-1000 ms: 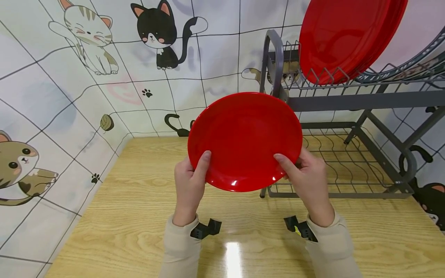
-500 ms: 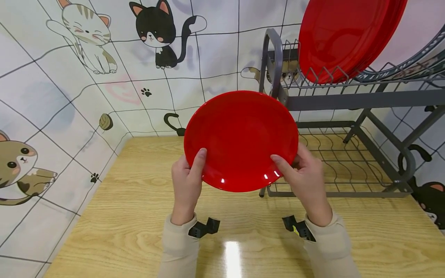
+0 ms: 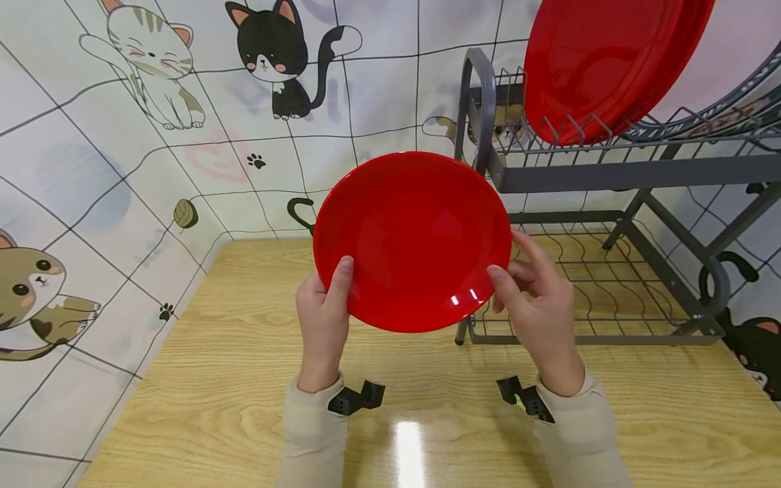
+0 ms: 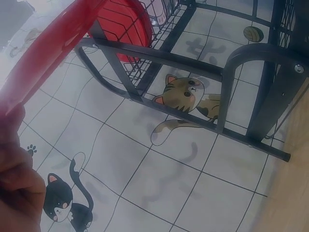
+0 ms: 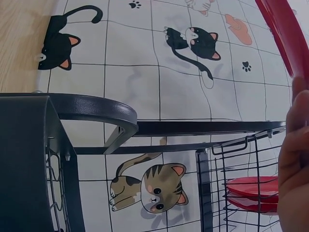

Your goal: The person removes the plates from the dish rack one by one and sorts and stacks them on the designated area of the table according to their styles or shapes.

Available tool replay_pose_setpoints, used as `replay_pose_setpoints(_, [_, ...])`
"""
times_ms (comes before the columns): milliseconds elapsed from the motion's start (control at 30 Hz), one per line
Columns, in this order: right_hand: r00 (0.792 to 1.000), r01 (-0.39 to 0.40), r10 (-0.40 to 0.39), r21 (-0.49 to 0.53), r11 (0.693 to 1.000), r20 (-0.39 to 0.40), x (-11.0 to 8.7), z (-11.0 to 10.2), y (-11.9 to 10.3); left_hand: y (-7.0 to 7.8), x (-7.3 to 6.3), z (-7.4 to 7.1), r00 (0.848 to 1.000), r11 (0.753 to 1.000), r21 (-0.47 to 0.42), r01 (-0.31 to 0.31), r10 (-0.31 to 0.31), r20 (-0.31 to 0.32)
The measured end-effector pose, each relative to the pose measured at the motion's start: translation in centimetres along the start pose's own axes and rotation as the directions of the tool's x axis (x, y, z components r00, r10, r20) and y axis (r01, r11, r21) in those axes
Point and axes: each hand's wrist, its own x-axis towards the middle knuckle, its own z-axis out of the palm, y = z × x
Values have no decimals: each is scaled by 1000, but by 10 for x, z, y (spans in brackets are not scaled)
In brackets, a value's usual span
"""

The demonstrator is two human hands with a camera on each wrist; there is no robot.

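Observation:
A red plate is held up in the air above the table, its inner face turned toward the head camera. My left hand grips its lower left rim, thumb on the face and fingers behind. At the right rim my right hand pinches the edge lightly, thumb tip at the front and index fingertip near the rim. In the left wrist view the plate shows edge-on above my hand. The right wrist view has the plate's edge beside my fingers.
A dark grey two-tier dish rack stands on the wooden table at right. Its upper tier holds upright red plates and patterned plates. A cat-printed wall closes off the back.
The plate has drifted left and slightly up with my left hand. My right thumb has slid closer to the rim, and the right fingers have loosened and spread.

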Motion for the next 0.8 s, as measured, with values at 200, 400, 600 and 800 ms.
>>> replay_pose_setpoints(200, [991, 60, -31, 217, 974, -133, 4, -2, -9, -4, 3, -3, 999, 997, -77, 24, -28, -41])
replay_pose_setpoints(400, [961, 87, -24, 219, 972, -274, 5, -7, -2, -8, 5, -7, 993, 983, -171, 69, -83, -80])
replay_pose_setpoints(600, [896, 57, 21, 162, 985, -444, 3, -14, 3, -3, 3, -2, 985, 975, -183, 124, -143, -94])
replay_pose_setpoints(800, [861, 41, -15, 40, 998, -508, 8, -22, -4, -13, 3, 4, 974, 961, -218, 171, -199, -111])
